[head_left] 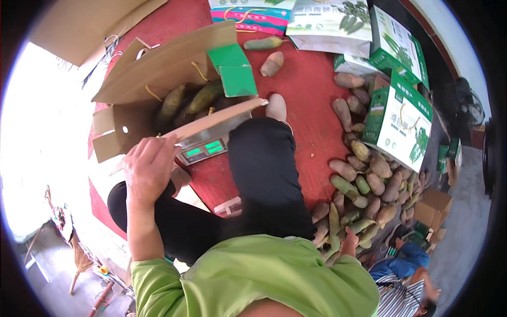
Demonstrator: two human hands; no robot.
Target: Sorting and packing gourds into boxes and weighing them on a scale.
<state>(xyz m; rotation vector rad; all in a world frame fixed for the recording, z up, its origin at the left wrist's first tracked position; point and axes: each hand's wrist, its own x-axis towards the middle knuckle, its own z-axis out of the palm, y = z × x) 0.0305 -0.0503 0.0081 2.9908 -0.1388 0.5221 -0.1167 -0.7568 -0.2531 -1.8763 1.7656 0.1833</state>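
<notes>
The left hand [148, 171] grasps one flap [216, 121] of one open brown cardboard box [137, 79] holding at least two long green-brown vegetables [172, 101], near one grey three-display scale [203, 154]; the right hand [348, 243], fingers' state unclear, is at one brown-green vegetable heap [376, 185].

A produce-packing area — digital scale [203, 151], open carton [174, 55], printed boxes [398, 119] — with vegetables [380, 166] heaped alongside.

10 o'clock: cardboard sheet [87, 26] cropped | 11 o'clock: green produce [206, 96] part-hidden by carton flap [222, 117] | 4 o'clock: right hand [349, 243], grip unclear
</notes>
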